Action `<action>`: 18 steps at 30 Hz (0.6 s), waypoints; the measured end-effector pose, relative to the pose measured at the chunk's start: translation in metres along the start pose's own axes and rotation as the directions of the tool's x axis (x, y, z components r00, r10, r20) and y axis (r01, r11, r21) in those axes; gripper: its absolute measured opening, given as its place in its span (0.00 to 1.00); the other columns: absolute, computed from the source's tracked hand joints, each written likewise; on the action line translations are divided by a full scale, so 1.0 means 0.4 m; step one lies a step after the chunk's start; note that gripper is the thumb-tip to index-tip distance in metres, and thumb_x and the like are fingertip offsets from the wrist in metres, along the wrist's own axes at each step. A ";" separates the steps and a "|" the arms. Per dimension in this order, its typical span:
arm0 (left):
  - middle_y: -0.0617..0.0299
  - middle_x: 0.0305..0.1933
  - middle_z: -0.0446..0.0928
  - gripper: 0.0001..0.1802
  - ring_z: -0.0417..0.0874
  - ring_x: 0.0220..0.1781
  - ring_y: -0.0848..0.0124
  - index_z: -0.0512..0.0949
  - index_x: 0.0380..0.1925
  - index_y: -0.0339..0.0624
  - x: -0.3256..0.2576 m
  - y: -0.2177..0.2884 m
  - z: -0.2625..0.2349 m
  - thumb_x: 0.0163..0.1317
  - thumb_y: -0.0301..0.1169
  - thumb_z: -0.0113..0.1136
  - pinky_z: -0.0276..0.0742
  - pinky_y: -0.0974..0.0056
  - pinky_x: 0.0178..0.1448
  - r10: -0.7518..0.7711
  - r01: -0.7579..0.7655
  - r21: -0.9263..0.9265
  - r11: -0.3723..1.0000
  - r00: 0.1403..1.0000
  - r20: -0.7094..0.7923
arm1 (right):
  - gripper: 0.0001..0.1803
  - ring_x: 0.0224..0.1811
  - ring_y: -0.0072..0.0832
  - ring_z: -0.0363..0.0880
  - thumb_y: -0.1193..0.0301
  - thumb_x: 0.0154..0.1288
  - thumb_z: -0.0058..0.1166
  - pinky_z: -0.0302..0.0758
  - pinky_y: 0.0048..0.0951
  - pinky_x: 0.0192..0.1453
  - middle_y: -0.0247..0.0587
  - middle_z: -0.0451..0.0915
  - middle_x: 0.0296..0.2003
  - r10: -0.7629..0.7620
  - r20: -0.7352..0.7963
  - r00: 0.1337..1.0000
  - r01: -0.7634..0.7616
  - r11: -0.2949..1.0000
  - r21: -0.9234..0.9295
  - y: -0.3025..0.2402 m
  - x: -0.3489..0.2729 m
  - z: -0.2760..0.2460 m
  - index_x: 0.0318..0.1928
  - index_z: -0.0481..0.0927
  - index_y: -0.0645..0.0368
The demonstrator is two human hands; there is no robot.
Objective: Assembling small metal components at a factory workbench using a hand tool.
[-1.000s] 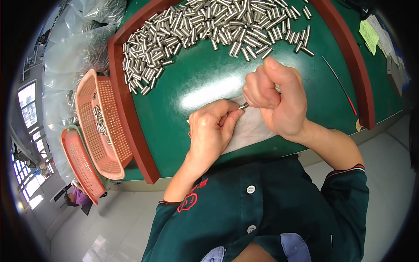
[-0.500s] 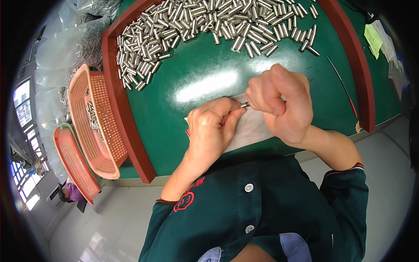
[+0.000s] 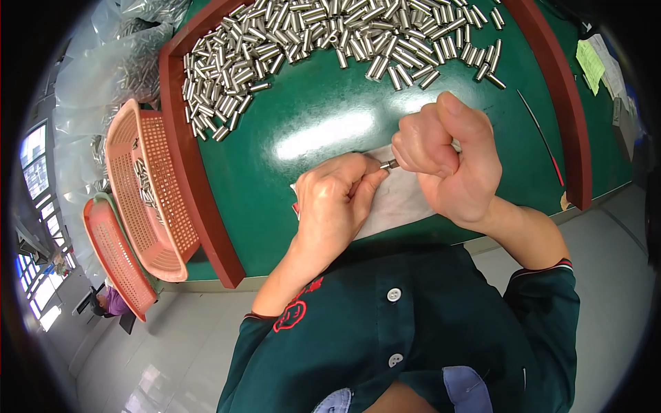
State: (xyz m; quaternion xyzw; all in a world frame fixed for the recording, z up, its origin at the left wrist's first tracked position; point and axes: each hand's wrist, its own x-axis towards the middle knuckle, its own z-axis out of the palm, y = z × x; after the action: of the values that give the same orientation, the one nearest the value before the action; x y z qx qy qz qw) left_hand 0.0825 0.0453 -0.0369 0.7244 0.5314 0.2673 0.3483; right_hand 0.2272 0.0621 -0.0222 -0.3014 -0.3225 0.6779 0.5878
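Closest to my camera, I see the left hand [image 3: 334,196] pinching a small metal piece [image 3: 385,166] and the right hand [image 3: 451,158] clenched round a dark shaft [image 3: 394,164], mostly hidden, at the piece's end. The piece sits above a pale cloth [image 3: 399,206] on the glossy green tabletop [image 3: 255,186]. Beyond, I have loose metal cylinders [image 3: 234,82] heaped inside a red-brown frame [image 3: 206,206]. Outside it, leftward, are pink baskets [image 3: 177,199] and clear bags [image 3: 86,79]; farther off, pale floor [image 3: 186,330], a person in purple [image 3: 116,301] and bright windows [image 3: 36,160].
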 end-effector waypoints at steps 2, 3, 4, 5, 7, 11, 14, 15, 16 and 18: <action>0.55 0.17 0.72 0.05 0.72 0.17 0.59 0.74 0.17 0.36 -0.001 0.001 0.000 0.43 0.21 0.61 0.66 0.62 0.21 -0.005 0.005 0.005 1.000 1.000 0.000 | 0.26 0.11 0.17 0.42 0.61 0.67 0.27 0.43 0.22 0.17 0.26 0.50 0.07 -0.002 0.000 1.000 0.002 1.000 0.004 0.001 -0.003 0.001 0.10 0.51 0.52; 0.55 0.16 0.72 0.05 0.72 0.17 0.59 0.74 0.17 0.36 -0.002 0.001 -0.001 0.43 0.21 0.61 0.66 0.62 0.21 -0.009 0.009 0.009 1.000 1.000 0.000 | 0.26 0.11 0.17 0.42 0.61 0.67 0.27 0.43 0.23 0.17 0.26 0.50 0.07 -0.007 0.007 1.000 0.007 1.000 -0.010 0.001 -0.004 0.002 0.10 0.51 0.52; 0.55 0.16 0.72 0.05 0.72 0.17 0.59 0.74 0.17 0.36 -0.002 0.001 -0.002 0.43 0.21 0.61 0.66 0.62 0.21 -0.011 0.011 0.010 1.000 1.000 0.000 | 0.26 0.11 0.17 0.42 0.61 0.67 0.27 0.44 0.23 0.18 0.26 0.50 0.07 -0.011 0.014 1.000 0.011 1.000 -0.025 0.002 -0.006 0.002 0.10 0.51 0.52; 0.55 0.16 0.71 0.05 0.72 0.17 0.59 0.74 0.17 0.36 -0.001 0.001 -0.002 0.43 0.21 0.61 0.66 0.62 0.21 -0.008 0.007 0.014 1.000 1.000 0.007 | 0.26 0.11 0.17 0.42 0.61 0.67 0.27 0.44 0.23 0.18 0.26 0.50 0.07 -0.009 0.012 1.000 0.010 1.000 -0.026 0.004 -0.007 0.000 0.10 0.51 0.52; 0.55 0.16 0.71 0.04 0.72 0.17 0.59 0.74 0.17 0.36 0.004 0.003 -0.002 0.43 0.21 0.61 0.66 0.62 0.21 -0.006 0.006 0.016 1.000 1.000 0.015 | 0.26 0.11 0.17 0.44 0.62 0.67 0.28 0.44 0.23 0.18 0.27 0.51 0.08 -0.041 0.039 0.998 0.043 0.997 -0.070 0.010 -0.011 -0.007 0.10 0.52 0.52; 0.54 0.16 0.71 0.04 0.71 0.16 0.59 0.74 0.17 0.36 0.008 0.005 -0.014 0.43 0.21 0.61 0.65 0.62 0.20 0.007 -0.008 0.048 0.999 0.999 0.039 | 0.26 0.12 0.18 0.45 0.63 0.67 0.29 0.45 0.24 0.19 0.27 0.51 0.08 -0.023 0.013 1.000 0.025 0.988 -0.151 0.015 -0.019 0.013 0.10 0.52 0.53; 0.54 0.16 0.71 0.04 0.71 0.16 0.59 0.74 0.17 0.36 0.010 0.009 -0.015 0.43 0.21 0.61 0.66 0.63 0.20 0.014 -0.016 0.048 0.999 0.999 0.043 | 0.26 0.12 0.19 0.46 0.64 0.67 0.29 0.46 0.24 0.19 0.28 0.51 0.08 -0.041 0.016 0.999 0.043 0.987 -0.156 0.014 -0.022 0.016 0.10 0.52 0.53; 0.54 0.16 0.71 0.04 0.71 0.15 0.59 0.74 0.18 0.36 0.012 0.013 -0.018 0.43 0.21 0.61 0.66 0.63 0.20 0.018 -0.020 0.059 0.998 0.999 0.045 | 0.26 0.12 0.19 0.46 0.64 0.67 0.29 0.46 0.24 0.19 0.28 0.51 0.08 -0.083 0.045 0.996 0.090 0.981 -0.174 0.016 -0.026 0.016 0.10 0.52 0.54; 0.54 0.16 0.71 0.04 0.71 0.15 0.59 0.74 0.18 0.36 0.011 0.017 -0.019 0.43 0.21 0.61 0.66 0.63 0.20 0.024 -0.027 0.062 0.998 0.999 0.039 | 0.26 0.12 0.18 0.46 0.64 0.67 0.30 0.46 0.24 0.19 0.28 0.51 0.08 -0.128 0.075 0.989 0.140 0.972 -0.191 0.017 -0.029 0.015 0.10 0.52 0.54; 0.55 0.14 0.70 0.04 0.70 0.14 0.62 0.74 0.19 0.36 0.010 0.013 -0.020 0.44 0.21 0.61 0.65 0.64 0.19 0.011 -0.013 0.056 0.998 0.999 0.037 | 0.25 0.12 0.18 0.45 0.64 0.67 0.29 0.46 0.24 0.19 0.28 0.51 0.08 -0.110 0.051 0.993 0.116 0.983 -0.140 0.017 -0.025 0.010 0.10 0.52 0.54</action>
State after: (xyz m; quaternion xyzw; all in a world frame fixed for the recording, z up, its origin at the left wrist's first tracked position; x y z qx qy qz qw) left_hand 0.0807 0.0498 -0.0279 0.7418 0.5279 0.2411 0.3359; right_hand 0.2213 0.0513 -0.0247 -0.3092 -0.3996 0.6249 0.5952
